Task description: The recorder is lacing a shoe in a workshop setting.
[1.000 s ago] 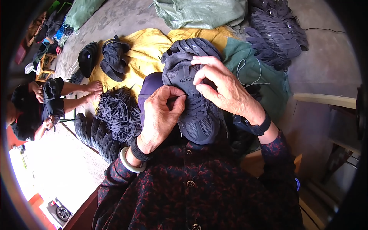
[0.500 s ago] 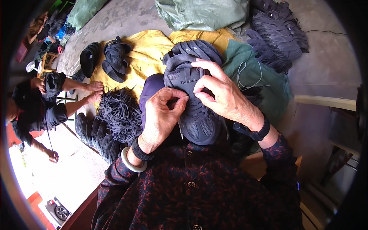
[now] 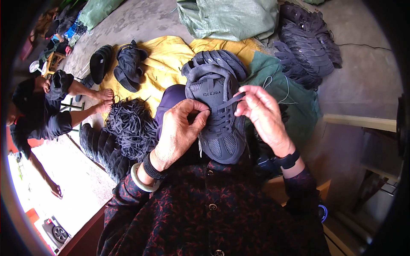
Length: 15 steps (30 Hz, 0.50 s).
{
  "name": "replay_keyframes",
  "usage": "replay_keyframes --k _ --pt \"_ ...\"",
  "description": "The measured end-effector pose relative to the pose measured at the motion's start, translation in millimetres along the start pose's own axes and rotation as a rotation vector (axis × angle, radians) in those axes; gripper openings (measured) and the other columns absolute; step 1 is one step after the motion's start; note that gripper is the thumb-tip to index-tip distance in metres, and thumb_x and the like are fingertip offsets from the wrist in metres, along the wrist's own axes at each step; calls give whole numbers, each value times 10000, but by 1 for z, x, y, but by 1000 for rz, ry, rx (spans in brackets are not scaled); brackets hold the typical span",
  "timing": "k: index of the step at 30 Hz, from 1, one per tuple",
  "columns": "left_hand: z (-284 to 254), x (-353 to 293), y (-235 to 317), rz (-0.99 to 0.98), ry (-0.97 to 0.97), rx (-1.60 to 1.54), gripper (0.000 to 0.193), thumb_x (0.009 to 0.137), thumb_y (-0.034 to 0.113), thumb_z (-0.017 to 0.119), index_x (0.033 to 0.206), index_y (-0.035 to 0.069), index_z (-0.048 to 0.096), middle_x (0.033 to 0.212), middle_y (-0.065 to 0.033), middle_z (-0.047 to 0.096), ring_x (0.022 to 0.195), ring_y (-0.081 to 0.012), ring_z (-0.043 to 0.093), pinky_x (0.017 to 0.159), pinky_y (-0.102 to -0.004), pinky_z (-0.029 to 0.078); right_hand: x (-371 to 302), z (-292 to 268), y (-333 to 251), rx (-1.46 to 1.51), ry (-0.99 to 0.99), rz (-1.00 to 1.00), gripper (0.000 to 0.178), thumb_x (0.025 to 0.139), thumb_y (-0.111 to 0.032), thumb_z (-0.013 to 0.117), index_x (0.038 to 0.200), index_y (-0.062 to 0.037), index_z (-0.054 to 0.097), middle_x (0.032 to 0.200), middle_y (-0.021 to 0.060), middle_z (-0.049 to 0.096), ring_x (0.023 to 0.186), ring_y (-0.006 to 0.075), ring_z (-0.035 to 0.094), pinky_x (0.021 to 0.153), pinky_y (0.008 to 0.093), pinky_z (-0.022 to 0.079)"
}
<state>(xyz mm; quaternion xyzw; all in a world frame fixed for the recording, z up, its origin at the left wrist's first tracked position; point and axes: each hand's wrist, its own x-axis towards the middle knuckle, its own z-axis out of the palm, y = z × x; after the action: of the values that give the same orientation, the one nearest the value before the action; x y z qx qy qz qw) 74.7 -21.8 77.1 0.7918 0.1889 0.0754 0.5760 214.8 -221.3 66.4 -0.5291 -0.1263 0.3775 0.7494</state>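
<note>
A dark grey shoe (image 3: 220,143) lies in front of me, toe toward my body, with flat laces crossed over its lower tongue. My right hand (image 3: 268,123), to the right of the shoe, pinches a flat dark shoelace (image 3: 231,100) that stretches taut from the upper eyelets. Against the shoe's left eyelet edge, my left hand (image 3: 179,130) has thumb and forefinger pressed together. What lies between those fingertips is hidden.
Beyond the shoe lie stacked dark shoe pieces (image 3: 224,59) and a yellow sheet (image 3: 166,48). A heap of laces (image 3: 130,128) is at left, near a seated person (image 3: 47,111). A green sack (image 3: 228,19) and a dark pile (image 3: 304,47) stand farther back.
My right hand has moved from the shoe's tongue out to the right and slightly down, drawing a lace taut. My left hand stays at the eyelet edge.
</note>
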Motion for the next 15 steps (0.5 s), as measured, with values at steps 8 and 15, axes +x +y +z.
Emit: replay_keyframes --k 8,15 --pt "-1 1 2 -10 3 -4 95 911 59 746 979 -1 718 851 -80 696 768 -136 684 696 -290 552 -7 25 -7 -300 -36 -18 336 1043 -201 650 1325 -20 626 1106 10 639 936 67 579 869 239 502" --pt "-1 1 0 -17 -2 -4 96 913 59 742 984 -2 720 853 -85 703 765 -130 679 697 -290 551 -9 32 6 -255 85 -20 220 1025 -164 681 1190 -19 674 978 -41 668 856 32 569 784 200 483"
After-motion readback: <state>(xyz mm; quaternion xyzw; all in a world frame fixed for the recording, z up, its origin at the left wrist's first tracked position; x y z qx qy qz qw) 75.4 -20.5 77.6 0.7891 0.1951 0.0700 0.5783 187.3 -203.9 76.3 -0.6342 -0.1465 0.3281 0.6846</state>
